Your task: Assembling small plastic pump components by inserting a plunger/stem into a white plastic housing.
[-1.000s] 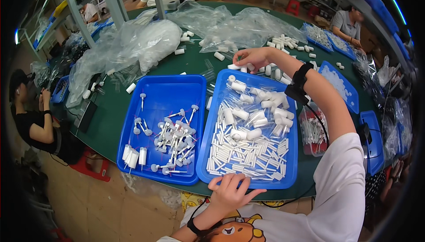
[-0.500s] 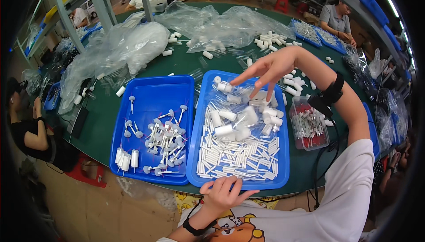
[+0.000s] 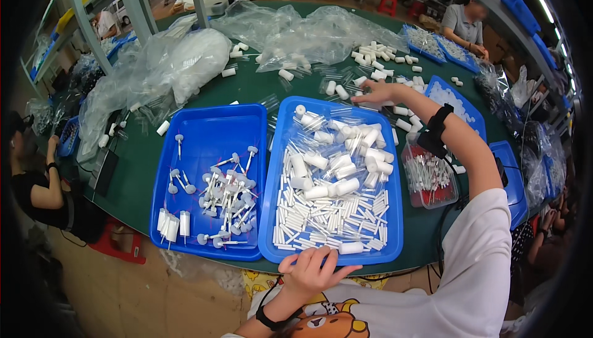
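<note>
So right now it looks like the gathering step: the right hand (image 3: 375, 92) is stretched out past the far edge of the right-hand blue tray (image 3: 272, 214), up around the upper middle of the frame, fingers flat and loosely spread over the loose white caps (image 3: 355, 81) scattered on the green desk (image 3: 139, 159). I honestly can't tell if it has one pinched yet, the fingertips are too small to read. The left hand (image 3: 312, 271) is down at the bottom centre, fingers curled over the near rim of that same tray, just resting there and holding nothing. That tray is packed with short white tubes (image 3: 321, 220) in the near half and fatter white caps (image 3: 346, 152) in the far half. The other blue tray (image 3: 241, 122) sits just to its left, touching or nearly so, with a sparser pile of little white stems with round heads (image 3: 225, 193). A small clear box with a red bottom (image 3: 429, 177) is just to the right of the full tray, under the forearm. My guess is the next move calls for closing the fingers on a cap or two and bringing them back over the tray rim without dragging the wrist through the pile.
</note>
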Demonstrator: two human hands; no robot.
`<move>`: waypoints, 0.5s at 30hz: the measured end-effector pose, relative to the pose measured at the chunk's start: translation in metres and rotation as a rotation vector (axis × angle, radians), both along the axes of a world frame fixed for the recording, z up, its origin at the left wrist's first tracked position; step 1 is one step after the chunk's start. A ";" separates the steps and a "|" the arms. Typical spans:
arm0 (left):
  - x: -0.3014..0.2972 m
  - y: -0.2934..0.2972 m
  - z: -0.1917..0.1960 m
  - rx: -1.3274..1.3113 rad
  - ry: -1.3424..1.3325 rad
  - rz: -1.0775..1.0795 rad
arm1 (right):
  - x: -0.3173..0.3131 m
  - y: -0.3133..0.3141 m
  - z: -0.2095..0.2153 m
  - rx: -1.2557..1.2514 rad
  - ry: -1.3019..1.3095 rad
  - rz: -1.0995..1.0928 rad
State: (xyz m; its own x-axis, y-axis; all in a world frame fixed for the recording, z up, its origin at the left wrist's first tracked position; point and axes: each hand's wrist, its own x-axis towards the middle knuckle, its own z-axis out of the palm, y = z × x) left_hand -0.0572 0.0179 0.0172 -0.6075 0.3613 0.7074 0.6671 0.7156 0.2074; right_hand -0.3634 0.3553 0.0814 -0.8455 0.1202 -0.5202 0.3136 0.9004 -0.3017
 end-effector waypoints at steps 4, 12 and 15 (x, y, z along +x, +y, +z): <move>0.003 -0.003 -0.002 -0.009 0.002 0.013 | 0.002 -0.052 0.022 -0.333 -0.148 0.021; -0.001 -0.002 0.003 -0.021 0.000 -0.012 | -0.024 -0.024 -0.006 -0.528 0.106 0.070; 0.000 -0.002 0.000 -0.016 0.006 -0.010 | -0.007 -0.047 0.037 -0.676 0.133 0.006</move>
State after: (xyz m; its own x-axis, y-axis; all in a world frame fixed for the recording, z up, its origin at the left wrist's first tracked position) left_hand -0.0569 0.0158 0.0170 -0.6000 0.3782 0.7049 0.6751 0.7122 0.1925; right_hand -0.3704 0.3086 0.1182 -0.9070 -0.1994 -0.3710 0.2304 0.5025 -0.8333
